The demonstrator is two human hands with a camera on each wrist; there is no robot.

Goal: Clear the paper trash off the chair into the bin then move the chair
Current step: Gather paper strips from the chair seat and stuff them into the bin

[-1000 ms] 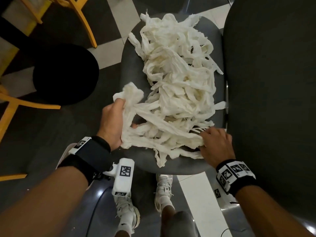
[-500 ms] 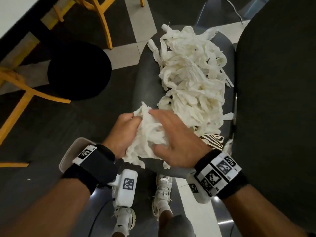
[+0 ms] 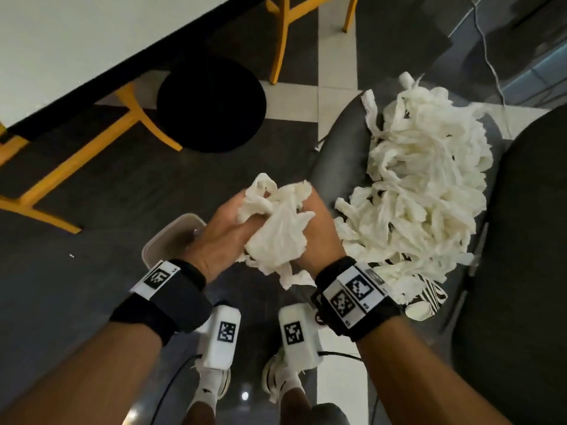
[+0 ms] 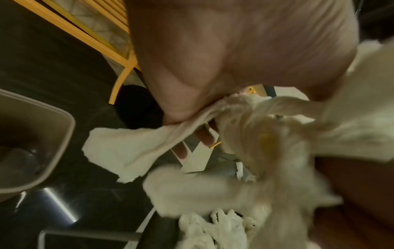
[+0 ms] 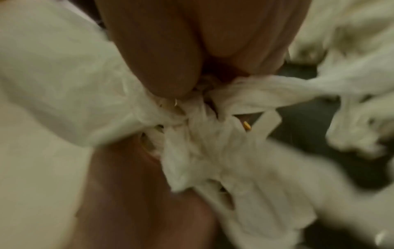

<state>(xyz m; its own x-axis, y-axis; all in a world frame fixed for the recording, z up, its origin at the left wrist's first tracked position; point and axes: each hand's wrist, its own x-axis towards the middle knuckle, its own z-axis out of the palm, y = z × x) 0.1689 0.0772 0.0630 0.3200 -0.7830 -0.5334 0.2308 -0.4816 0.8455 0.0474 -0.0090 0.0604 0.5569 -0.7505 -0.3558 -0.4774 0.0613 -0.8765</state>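
Now | left hand (image 3: 225, 230), right hand (image 3: 317, 231) facing, fingers gripping paper wad (image 3: 277, 228) | beside chair (image 3: 340, 154)

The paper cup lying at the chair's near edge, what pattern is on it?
Black-and-white zebra stripes on the paper cup, best seen in the head view.

the bin (image 3: 171, 237) sits mostly hidden behind the left hand (image 3: 224, 237).

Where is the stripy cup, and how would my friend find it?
Find the grey chair heaped with white paper strips. Follow the heap to its near end, beside the right hand. There lies the cup, on its side and half under the paper; it alone has black-and-white zebra stripes.
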